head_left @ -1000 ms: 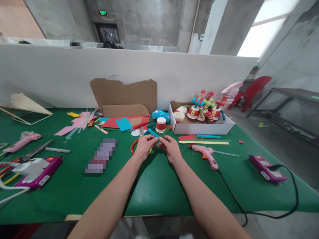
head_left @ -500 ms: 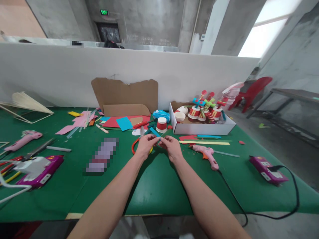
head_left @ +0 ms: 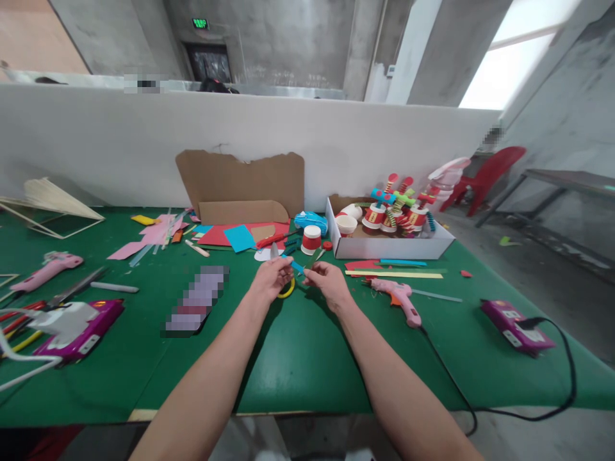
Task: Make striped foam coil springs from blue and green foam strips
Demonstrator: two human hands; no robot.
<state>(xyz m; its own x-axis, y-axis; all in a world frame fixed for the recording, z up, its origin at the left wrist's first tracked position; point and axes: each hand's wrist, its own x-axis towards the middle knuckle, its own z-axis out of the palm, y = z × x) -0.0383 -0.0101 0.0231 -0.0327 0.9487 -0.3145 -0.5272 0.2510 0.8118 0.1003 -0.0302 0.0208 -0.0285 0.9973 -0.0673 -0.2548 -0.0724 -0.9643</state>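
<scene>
Between my two hands a short blue paper strip is stretched over the middle of the table. My left hand pinches its far end, fingers closed. The fingertips of my right hand are closed at the other end, where a green paper strip also sticks up. How the two strips join is hidden by the fingers. Scissors lie under my left hand, with a yellow-lined handle loop showing. Just beyond the hands stands an upturned red and white paper cup.
A white box with cup figures stands at the back right. Right of my hands lies a pink glue gun, its cable running to a purple power strip. Coloured paper and a blurred-out flat object lie left.
My left hand has moved left and slightly down, away from the right hand, and more of the blue strip shows between them. The right hand has hardly moved.
</scene>
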